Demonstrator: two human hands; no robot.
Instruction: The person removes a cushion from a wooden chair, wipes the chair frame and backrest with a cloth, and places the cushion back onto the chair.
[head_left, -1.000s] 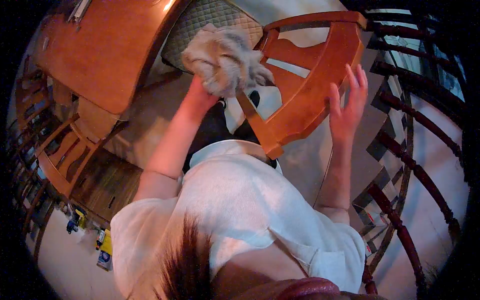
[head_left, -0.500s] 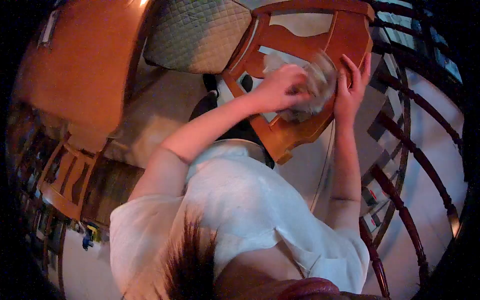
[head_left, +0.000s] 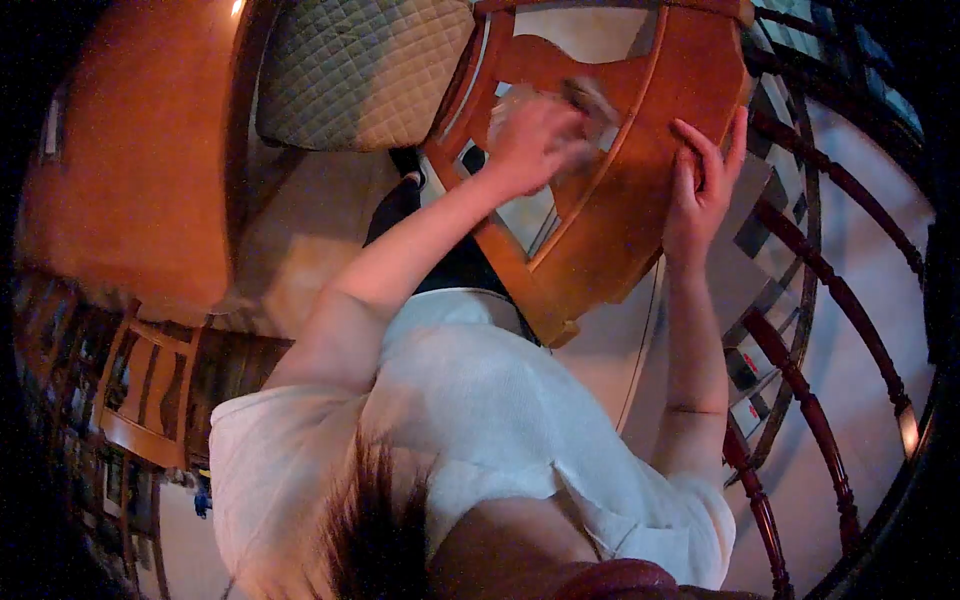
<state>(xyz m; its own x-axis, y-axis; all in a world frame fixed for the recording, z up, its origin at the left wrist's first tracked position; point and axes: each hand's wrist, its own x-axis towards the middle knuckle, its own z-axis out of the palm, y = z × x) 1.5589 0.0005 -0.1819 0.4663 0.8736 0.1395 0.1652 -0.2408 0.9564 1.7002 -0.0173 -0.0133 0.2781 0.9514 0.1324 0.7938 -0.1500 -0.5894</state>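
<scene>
My left hand (head_left: 540, 140) is closed on a pale, crumpled cloth (head_left: 600, 105), blurred by motion, over the slatted backrest of a wooden chair (head_left: 640, 180). Part of the cloth shows past the fingers, and part is hidden under the hand. At the right-hand edge of the backrest, my right hand (head_left: 700, 190) holds the wood, with some fingers reaching over its face and one along the outside. The chair is tilted close in front of my body, and gaps between its slats show the floor.
A quilted seat cushion (head_left: 365, 70) lies at the upper left beside a wooden table (head_left: 140, 170). Another wooden chair (head_left: 150, 390) stands at the lower left. Dark turned railing posts (head_left: 830, 290) curve along the right side, close to my right arm.
My left hand has moved left and slightly up across the backrest with the cloth, baring the wood on the right. My right hand stays at the chair's edge.
</scene>
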